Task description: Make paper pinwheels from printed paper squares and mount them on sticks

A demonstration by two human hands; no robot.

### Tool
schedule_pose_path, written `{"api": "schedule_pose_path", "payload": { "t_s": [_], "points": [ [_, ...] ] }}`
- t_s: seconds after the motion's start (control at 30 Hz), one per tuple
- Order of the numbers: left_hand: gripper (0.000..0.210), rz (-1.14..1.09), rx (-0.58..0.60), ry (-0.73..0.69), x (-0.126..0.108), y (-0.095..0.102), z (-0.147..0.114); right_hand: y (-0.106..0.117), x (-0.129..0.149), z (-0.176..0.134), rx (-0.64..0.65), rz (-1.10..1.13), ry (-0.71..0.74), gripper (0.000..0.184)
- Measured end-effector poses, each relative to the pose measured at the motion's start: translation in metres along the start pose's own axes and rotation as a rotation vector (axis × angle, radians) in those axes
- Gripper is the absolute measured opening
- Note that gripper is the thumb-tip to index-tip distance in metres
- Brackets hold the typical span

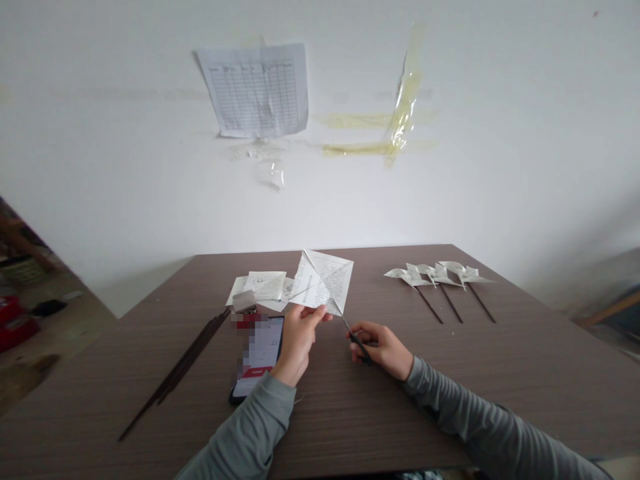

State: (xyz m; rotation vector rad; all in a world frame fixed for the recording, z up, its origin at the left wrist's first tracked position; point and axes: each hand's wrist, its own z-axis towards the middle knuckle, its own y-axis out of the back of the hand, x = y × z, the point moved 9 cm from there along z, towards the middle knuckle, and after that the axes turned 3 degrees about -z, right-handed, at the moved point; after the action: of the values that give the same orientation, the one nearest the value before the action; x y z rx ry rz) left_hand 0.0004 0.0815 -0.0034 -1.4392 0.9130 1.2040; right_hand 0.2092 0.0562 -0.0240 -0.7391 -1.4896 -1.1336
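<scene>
My left hand (297, 343) pinches the lower edge of a square sheet of printed paper (333, 275), held up above the table. Crease lines run across the sheet. In my right hand (384, 349) is a pair of scissors (359, 343) with dark handles. Their blades reach the sheet's lower right corner and point along a diagonal crease; how far they cut in is hard to make out. Beyond my left hand lie more paper pieces (266, 284). Off to the right, three paper pinwheels (441, 272) on dark sticks rest on the table.
A phone (258, 353) with a lit screen lies beside my left wrist. Left of it is a bundle of thin dark sticks (183, 365). The brown table (475, 387) meets a white wall, where a printed sheet (257, 90) and yellowish tape (360, 121) are stuck.
</scene>
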Motion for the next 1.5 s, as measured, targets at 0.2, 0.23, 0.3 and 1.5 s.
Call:
{"api": "schedule_pose_path", "payload": {
  "t_s": [0.2, 0.23, 0.3, 1.5],
  "points": [
    [0.045, -0.002, 0.025, -0.001, -0.0009, -0.0021, -0.0019, 0.0002, 0.0022, -0.0009, -0.004, -0.012, 0.003, 0.068],
    [0.044, -0.008, 0.023, -0.001, -0.0012, -0.0021, -0.0022, 0.0001, 0.0026, -0.0010, -0.004, -0.015, 0.002, 0.068],
    [0.042, -0.011, 0.017, 0.004, -0.0016, -0.0022, -0.0027, -0.0001, 0.0028, -0.0010, -0.004, -0.016, -0.002, 0.069],
    [0.040, 0.015, 0.042, 0.008, -0.0001, -0.0057, -0.0044, 0.0006, 0.0010, 0.0007, -0.023, -0.014, -0.007, 0.076]
  ]
}}
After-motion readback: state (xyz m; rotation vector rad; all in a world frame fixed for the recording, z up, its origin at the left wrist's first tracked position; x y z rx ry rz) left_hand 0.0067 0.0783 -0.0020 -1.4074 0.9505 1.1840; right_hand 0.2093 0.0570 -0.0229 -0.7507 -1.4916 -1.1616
